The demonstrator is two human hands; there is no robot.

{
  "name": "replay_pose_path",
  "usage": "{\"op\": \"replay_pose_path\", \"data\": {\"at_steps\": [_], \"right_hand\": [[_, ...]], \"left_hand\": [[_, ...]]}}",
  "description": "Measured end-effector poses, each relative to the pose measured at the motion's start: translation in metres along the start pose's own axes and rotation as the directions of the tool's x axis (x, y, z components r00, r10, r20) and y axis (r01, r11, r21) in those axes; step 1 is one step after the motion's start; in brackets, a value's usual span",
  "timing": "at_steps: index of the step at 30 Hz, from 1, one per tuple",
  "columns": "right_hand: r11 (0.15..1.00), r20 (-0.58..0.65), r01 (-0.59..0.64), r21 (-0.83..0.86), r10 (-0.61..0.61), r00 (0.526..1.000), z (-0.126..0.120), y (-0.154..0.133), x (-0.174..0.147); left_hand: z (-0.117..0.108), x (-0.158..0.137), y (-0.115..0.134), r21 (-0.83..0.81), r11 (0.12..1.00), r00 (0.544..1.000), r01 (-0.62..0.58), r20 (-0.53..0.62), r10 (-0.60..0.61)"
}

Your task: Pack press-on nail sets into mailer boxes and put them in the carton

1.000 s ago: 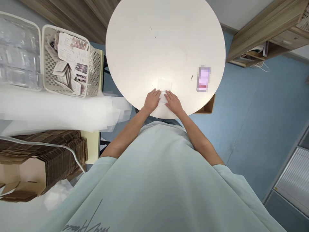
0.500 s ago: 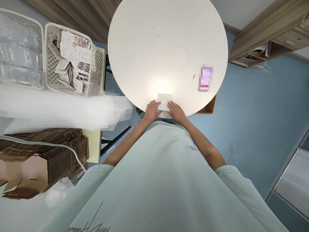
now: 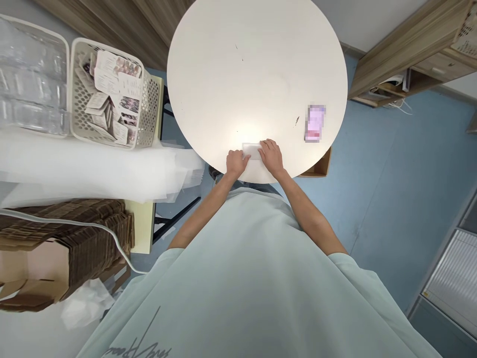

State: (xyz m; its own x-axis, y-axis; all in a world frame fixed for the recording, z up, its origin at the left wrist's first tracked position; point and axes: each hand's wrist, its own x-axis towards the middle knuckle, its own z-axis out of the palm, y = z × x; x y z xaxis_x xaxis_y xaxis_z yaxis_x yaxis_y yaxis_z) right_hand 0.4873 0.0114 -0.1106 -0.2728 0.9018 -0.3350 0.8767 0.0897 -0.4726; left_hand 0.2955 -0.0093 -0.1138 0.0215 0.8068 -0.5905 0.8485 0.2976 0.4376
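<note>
A small white folded packet (image 3: 253,151), like foam wrapping, lies on the round white table (image 3: 257,74) near its front edge. At the packet's left end my left hand (image 3: 236,163) is closed, fingers curled and thumb along the near side. My right hand (image 3: 271,156) grips the right end, its fingers over the far edge and the thumb on the near side. Whatever may be inside the packet is hidden.
A blurred pink-purple object (image 3: 315,123) lies on the table's right. To the left are a basket of printed cards (image 3: 151,107), a bin of clear plastic containers (image 3: 33,84), white foam sheets (image 3: 93,166) and flattened cardboard boxes (image 3: 93,238). A wooden cabinet (image 3: 402,49) stands at right.
The white packet has become shorter from front to back, its near part folded over. Both hands have moved slightly away from my body, and their fingers have curled around the ends.
</note>
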Motion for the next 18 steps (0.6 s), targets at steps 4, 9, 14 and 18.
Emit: {"op": "replay_pose_path", "data": {"at_steps": [4, 9, 14, 18], "right_hand": [[0.999, 0.023, 0.029, -0.018, -0.029, 0.999, -0.001, -0.001, 0.008], [0.998, 0.070, 0.028, -0.064, -0.024, 0.997, -0.003, -0.002, 0.002], [0.993, 0.077, -0.076, -0.089, 0.083, 0.994, -0.001, -0.007, -0.014], [0.982, 0.082, -0.182, -0.058, 0.186, 0.979, 0.008, -0.016, -0.028]], "left_hand": [[0.004, -0.002, 0.003, -0.021, 1.000, 0.999, 0.021, -0.025, -0.021], [0.005, -0.011, -0.006, -0.149, 0.988, 0.997, 0.048, -0.049, -0.056], [-0.001, -0.025, -0.018, -0.341, 0.918, 0.973, 0.203, -0.037, -0.229], [-0.001, -0.030, -0.020, -0.400, 0.870, 0.953, 0.287, 0.024, -0.304]]}}
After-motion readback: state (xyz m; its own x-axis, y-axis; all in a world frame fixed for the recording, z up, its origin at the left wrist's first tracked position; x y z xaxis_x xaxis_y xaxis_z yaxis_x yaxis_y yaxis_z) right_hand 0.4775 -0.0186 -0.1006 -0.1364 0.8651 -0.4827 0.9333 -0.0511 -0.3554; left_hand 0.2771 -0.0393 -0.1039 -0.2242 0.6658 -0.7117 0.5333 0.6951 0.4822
